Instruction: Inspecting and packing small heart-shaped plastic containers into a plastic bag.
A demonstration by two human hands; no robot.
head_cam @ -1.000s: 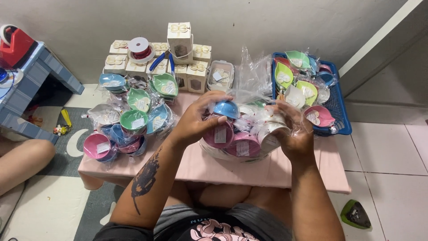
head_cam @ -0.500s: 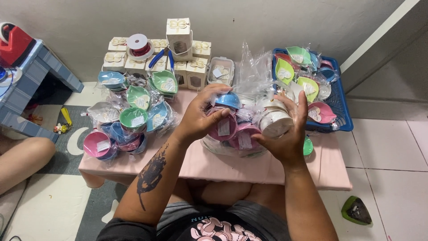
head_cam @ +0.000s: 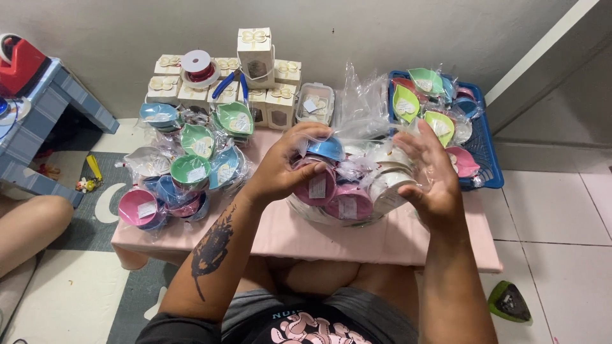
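A clear plastic bag (head_cam: pixel 357 121) full of small wrapped bowls stands on the low pink table (head_cam: pixel 331 236) in front of me. Pink bowls (head_cam: pixel 347 202), a blue bowl (head_cam: pixel 326 148) and white ones (head_cam: pixel 392 181) show through it. My left hand (head_cam: pixel 287 162) grips the bag's left side beside the blue bowl. My right hand (head_cam: pixel 430 172) presses on the bag's right side with its fingers spread over the plastic.
A heap of wrapped pink, green and blue bowls (head_cam: pixel 185 172) lies at the table's left. Small cream gift boxes (head_cam: pixel 255 54), a ribbon spool (head_cam: pixel 196 64) and blue pliers (head_cam: pixel 224 84) stand at the back. A blue tray (head_cam: pixel 488 153) of bowls sits at right. Another person's leg (head_cam: pixel 29 226) lies at left.
My right hand has let go of a white bowl it held up and now lies spread on the bag's side. My left hand stays on the bag.
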